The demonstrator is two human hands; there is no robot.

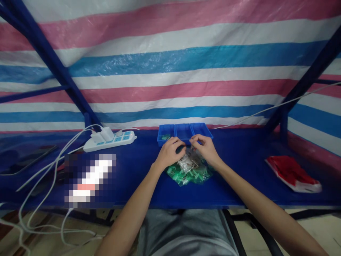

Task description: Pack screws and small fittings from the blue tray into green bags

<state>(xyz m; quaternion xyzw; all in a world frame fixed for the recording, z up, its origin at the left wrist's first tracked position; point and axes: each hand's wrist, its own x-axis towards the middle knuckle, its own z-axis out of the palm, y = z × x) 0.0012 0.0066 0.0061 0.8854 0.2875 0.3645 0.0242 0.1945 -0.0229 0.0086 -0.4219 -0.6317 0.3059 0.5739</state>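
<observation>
My left hand is at the left side of a heap of clear bags with green pieces, its fingers curled and closed over the bags' upper edge. On the right of the heap, my right hand has thumb and forefinger pinched together; what they hold is too small to make out. Silvery clear bags lie on top of the green ones between my hands. Just behind my hands stands a blue tray with three compartments. Small green pieces lie in its left compartment.
A white power strip with plugs and loose white cables is at the left. A red item in clear wrapping lies at the right of the blue table. A striped sheet hangs behind. A blurred-out object is front left.
</observation>
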